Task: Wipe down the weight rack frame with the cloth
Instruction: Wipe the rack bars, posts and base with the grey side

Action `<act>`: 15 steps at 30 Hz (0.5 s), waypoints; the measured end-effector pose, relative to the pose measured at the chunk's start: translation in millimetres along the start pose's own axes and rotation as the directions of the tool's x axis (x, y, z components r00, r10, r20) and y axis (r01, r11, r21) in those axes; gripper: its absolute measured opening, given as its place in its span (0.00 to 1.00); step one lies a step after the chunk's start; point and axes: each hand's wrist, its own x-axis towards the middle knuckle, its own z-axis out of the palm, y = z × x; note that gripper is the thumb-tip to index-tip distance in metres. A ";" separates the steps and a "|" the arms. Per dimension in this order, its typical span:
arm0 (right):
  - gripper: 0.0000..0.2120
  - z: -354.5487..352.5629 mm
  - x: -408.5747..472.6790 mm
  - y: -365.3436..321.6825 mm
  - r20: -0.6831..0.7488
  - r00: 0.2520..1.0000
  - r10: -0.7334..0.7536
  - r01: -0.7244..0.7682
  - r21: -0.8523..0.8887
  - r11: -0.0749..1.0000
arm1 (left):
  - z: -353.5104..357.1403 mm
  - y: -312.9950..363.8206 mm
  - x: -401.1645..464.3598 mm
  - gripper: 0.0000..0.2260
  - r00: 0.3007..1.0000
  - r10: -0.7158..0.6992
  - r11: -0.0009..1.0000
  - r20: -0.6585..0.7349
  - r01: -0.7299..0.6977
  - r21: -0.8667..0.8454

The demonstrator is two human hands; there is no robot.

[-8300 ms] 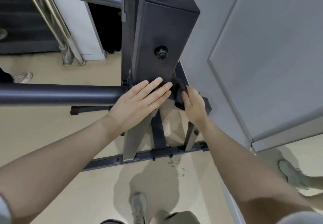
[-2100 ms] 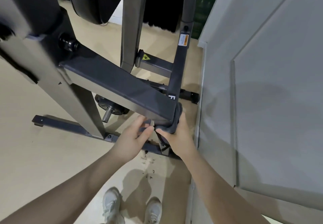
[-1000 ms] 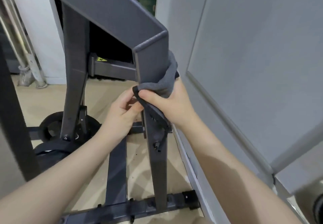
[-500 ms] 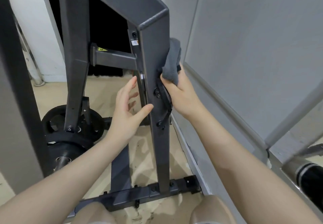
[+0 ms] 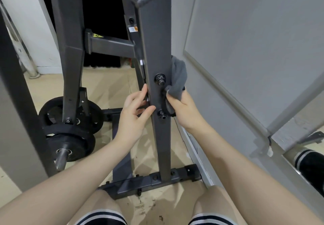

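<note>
The person's right hand grips a bunched grey cloth, pressing it against the right side of the rack's near upright post. The left hand, fingers loose and holding nothing, rests on the post's left edge. Half a second ago the cloth sat higher, so the wipe is travelling downward, with the lower post and base bar likely still to clean.
</note>
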 end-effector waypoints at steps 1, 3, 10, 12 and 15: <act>0.06 -1.3 -9.0 11.9 0.004 0.999 0.048 -0.047 -0.060 0.997 | 0.0 0.2 0.2 0.28 1.000 0.001 1.000 -0.002 -0.001 0.004; 0.12 -1.1 -22.8 25.9 0.005 0.991 0.131 -0.128 -0.173 0.977 | 1.3 -1.1 -0.6 0.28 1.000 0.001 1.000 -0.002 -0.001 0.016; 0.08 12.7 -12.7 1.2 -0.034 0.999 -0.012 0.010 -0.047 0.999 | 0.1 -3.1 -4.0 0.27 1.000 0.002 1.000 0.018 -0.002 -0.008; 0.11 11.6 -22.9 26.1 -0.047 0.993 0.104 -0.106 -0.061 0.992 | -1.6 -3.6 -10.6 0.28 0.999 -0.010 0.997 0.042 0.014 -0.075; 0.13 3.7 -45.9 74.5 0.046 0.929 0.366 -0.368 0.063 0.928 | -0.8 -17.2 -28.7 0.27 0.995 -0.081 0.990 0.051 0.086 -0.109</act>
